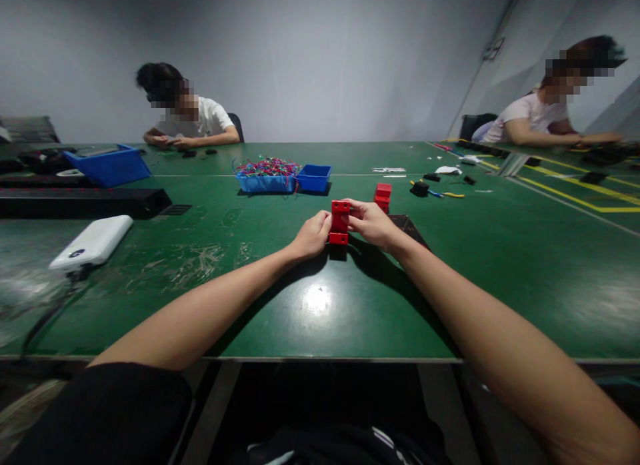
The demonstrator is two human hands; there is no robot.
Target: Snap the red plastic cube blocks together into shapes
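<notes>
Because its edges look crisp and its faces flat, I judge the red block (pixel 340 221) to be stiff and fairly light, likely plastic or painted metal, and a little slick on its smooth sides. I would take hold of it by the two opposite sides, leaving the face with the small dark holes free. It does not look fragile, though a loose pinch could let it twist.

It stands upright between my hands, above the green table (pixel 280 318), near the middle of the view. My left hand (pixel 313 236) is nearly closed, fingers curled, gripping its left side. My right hand (pixel 373 223) is narrowed to a pinch on the other side, index finger near the top and thumb lower down. How firmly either one presses, I cannot tell. Just beyond the right hand sits a second red block (pixel 383 196).
</notes>
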